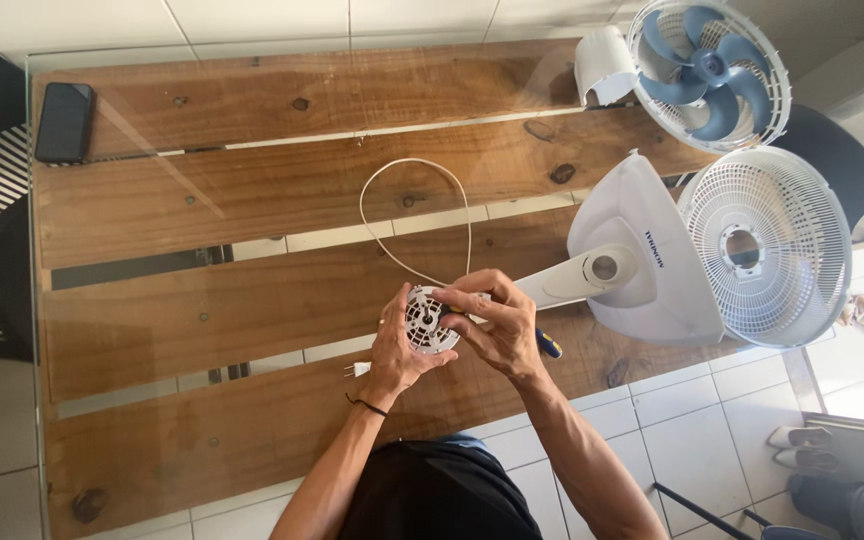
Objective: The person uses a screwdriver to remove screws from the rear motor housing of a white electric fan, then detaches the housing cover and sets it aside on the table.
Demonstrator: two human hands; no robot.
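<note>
Both my hands hold a small round white vented fan part (pixel 427 322) over the wooden table. My left hand (pixel 395 350) cups it from below and the left side. My right hand (pixel 497 320) grips its right edge, fingers curled over the top. A blue-handled tool (pixel 549 347) sticks out behind my right hand; I cannot tell whether the hand holds it. The white fan stand and base (pixel 632 265) lie just to the right, and a white power cord (pixel 422 215) loops on the table behind my hands, its plug (pixel 357 369) lying beside my left wrist.
A white front grille (pixel 767 245) lies at the right table edge. A rear grille with blue blades (pixel 709 70) and a white cover piece (pixel 604 65) sit at the far right. A black phone (pixel 64 121) lies far left. Dark chairs stand on both sides; shoes on the floor at right.
</note>
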